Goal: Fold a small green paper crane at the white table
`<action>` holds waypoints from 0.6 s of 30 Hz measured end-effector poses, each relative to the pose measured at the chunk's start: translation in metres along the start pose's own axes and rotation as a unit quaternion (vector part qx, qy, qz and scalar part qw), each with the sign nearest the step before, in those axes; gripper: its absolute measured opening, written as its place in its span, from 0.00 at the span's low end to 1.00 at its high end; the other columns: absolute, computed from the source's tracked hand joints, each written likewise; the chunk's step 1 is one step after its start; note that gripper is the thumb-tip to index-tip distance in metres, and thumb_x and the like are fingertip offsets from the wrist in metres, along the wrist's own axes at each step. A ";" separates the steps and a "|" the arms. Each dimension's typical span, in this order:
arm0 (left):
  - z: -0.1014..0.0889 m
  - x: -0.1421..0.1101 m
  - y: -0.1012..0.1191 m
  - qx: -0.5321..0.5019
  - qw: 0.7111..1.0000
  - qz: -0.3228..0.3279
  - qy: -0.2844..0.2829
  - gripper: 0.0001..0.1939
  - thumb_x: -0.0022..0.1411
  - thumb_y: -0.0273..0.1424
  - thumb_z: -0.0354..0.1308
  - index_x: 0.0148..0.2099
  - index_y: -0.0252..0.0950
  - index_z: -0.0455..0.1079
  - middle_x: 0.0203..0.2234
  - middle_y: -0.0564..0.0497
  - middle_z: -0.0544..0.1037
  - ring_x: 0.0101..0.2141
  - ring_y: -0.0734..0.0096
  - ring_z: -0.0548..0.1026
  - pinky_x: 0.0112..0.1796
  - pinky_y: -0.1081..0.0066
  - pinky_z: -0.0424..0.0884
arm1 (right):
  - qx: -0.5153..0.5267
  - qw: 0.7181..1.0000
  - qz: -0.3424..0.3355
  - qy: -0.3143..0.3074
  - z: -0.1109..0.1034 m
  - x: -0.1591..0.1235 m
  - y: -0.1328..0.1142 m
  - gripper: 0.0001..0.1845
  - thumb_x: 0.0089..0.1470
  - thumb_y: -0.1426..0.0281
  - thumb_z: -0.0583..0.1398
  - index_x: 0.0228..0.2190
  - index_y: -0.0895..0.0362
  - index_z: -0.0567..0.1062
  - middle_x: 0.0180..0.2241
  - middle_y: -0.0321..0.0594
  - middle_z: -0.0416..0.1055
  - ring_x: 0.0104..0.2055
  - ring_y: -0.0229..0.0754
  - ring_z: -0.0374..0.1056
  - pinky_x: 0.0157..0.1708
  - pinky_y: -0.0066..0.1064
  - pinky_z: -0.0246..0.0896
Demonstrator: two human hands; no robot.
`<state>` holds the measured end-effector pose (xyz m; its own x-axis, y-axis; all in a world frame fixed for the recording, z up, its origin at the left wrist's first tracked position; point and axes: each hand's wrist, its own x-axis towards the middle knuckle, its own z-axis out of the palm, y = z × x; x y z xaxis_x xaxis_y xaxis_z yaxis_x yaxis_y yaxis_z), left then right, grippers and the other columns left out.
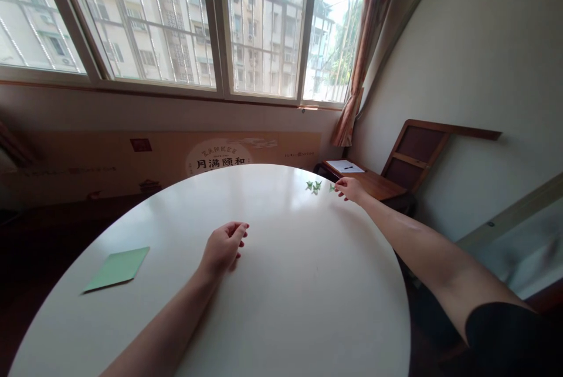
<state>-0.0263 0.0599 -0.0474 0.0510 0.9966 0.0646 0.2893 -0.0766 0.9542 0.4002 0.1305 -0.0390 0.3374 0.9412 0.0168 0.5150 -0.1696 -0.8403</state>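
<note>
At the far right of the white round table (281, 306), my right hand (349, 188) pinches a small green folded-paper piece (332, 187) between thumb and fingertips. Just left of it lie several similar little green folded-paper pieces (314, 187), close together near the table's far edge; their exact shape is too small to tell. My left hand (224, 245) rests on its side near the table's middle, fingers curled in toward the thumb, and nothing shows in it. A stack or sheet of pale green square paper (118, 269) lies flat at the left, apart from both hands.
Beyond the table's right edge stands a wooden chair (373, 180) bearing a white sheet of paper (345, 166) with a dark pen on it. A long printed box (167, 154) stands behind the table, below the barred window (259, 31). A curtain (352, 107) hangs at the right.
</note>
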 end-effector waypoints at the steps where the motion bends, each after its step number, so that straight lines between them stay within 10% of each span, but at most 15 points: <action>1: 0.000 0.000 0.000 0.000 1.000 -0.002 -0.001 0.19 0.53 0.45 0.57 0.37 0.34 0.75 0.28 0.48 0.75 0.21 0.70 0.70 0.14 0.76 0.63 | -0.007 1.000 0.003 -0.002 -0.001 0.005 0.002 0.15 0.64 0.65 0.60 0.49 0.60 0.72 0.47 0.45 0.72 0.44 0.44 0.72 0.42 0.41 0.72; 18: 0.002 0.010 -0.010 0.029 0.999 -0.010 -0.045 0.21 0.54 0.47 0.58 0.38 0.35 0.75 0.28 0.48 0.73 0.26 0.68 0.69 0.17 0.77 0.62 | -0.063 0.996 -0.002 -0.064 0.008 0.068 0.033 0.15 0.64 0.65 0.60 0.50 0.59 0.72 0.48 0.45 0.71 0.45 0.45 0.72 0.43 0.41 0.72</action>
<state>-0.0264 0.0706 -0.0568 0.1285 0.9916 0.0162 0.3453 -0.0600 0.9366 0.4335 0.1916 -0.0700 0.2357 0.9702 -0.0559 0.6144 -0.1934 -0.7649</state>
